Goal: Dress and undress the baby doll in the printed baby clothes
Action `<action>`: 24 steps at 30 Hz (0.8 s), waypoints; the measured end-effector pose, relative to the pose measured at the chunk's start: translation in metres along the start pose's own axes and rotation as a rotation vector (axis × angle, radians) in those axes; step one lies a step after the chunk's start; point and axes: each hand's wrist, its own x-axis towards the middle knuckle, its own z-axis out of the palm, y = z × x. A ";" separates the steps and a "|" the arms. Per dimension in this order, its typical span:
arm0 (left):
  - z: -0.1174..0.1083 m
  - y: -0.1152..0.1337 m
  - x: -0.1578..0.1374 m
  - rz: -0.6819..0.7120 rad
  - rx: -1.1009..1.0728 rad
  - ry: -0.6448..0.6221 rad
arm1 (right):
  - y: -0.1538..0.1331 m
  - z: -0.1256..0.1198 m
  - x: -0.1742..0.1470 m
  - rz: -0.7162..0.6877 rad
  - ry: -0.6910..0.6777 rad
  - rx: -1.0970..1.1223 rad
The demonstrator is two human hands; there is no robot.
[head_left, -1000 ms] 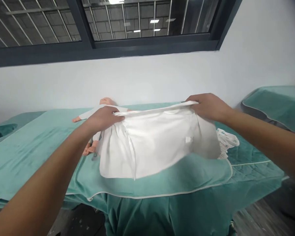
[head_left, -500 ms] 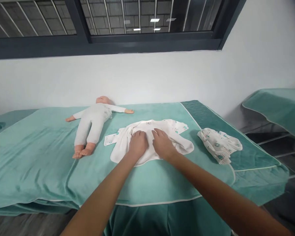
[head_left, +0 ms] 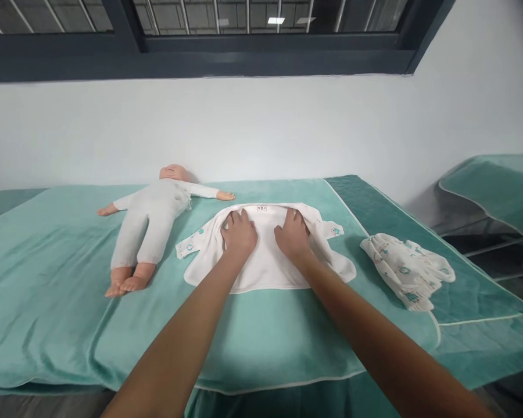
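Note:
A white long-sleeved baby shirt (head_left: 268,261) lies spread on the green bed cover, its front laid open, with a small label at the neck and printed sleeves stretched to both sides. My left hand (head_left: 239,233) rests on its left half with curled fingers at the edge of the front flap. On the opposite flap is my right hand (head_left: 293,237), also with bent fingers on the cloth, thumb towards the middle. Both hands are below the neckline, and their fingertips are partly hidden by folds. To the left a baby doll (head_left: 150,212) in a white body suit lies on its back.
A crumpled printed baby garment (head_left: 407,268) lies on the right of the green-covered bed (head_left: 261,342). Behind the bed rises a white wall (head_left: 253,128) with a dark window frame (head_left: 261,61). Another green-covered surface (head_left: 501,180) stands at the far right.
My hands have moved apart, and the shirt's front has spread wider between them. The view has shifted, so the doll appears further left and the crumpled garment further right.

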 end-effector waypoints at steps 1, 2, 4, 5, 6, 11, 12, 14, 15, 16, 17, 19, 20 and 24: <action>0.003 0.001 0.005 -0.009 -0.002 -0.014 | -0.003 0.002 0.005 0.005 0.001 0.011; 0.007 0.001 0.010 -0.015 -0.002 -0.023 | -0.005 0.005 0.011 0.014 0.001 0.019; 0.014 -0.001 0.020 -0.013 -0.002 -0.025 | -0.007 0.011 0.022 0.026 0.006 0.018; 0.018 -0.003 0.024 -0.005 -0.001 -0.016 | -0.006 0.014 0.027 0.019 0.010 0.009; 0.021 -0.005 0.028 0.008 -0.001 -0.001 | -0.004 0.017 0.032 0.004 0.012 -0.003; 0.032 -0.012 0.041 0.075 -0.010 0.045 | 0.007 0.027 0.045 -0.050 0.032 -0.047; 0.033 -0.013 0.042 0.070 -0.016 0.034 | 0.008 0.028 0.047 -0.043 0.024 -0.051; 0.034 -0.014 0.044 0.049 -0.029 0.001 | 0.009 0.030 0.050 -0.018 -0.012 -0.059; 0.035 -0.014 0.045 0.041 -0.035 -0.016 | 0.009 0.032 0.053 0.003 -0.038 -0.066; 0.036 -0.014 0.045 0.035 -0.040 -0.032 | 0.009 0.033 0.055 0.023 -0.064 -0.076; 0.036 -0.014 0.046 0.032 -0.043 -0.043 | 0.009 0.035 0.057 0.038 -0.088 -0.086; 0.037 -0.014 0.047 0.032 -0.048 -0.053 | 0.009 0.037 0.061 0.057 -0.125 -0.103; 0.037 -0.014 0.047 0.030 -0.048 -0.057 | 0.009 0.038 0.062 0.060 -0.136 -0.109; 0.037 -0.013 0.047 0.019 -0.044 -0.083 | 0.008 0.038 0.062 0.042 -0.145 -0.128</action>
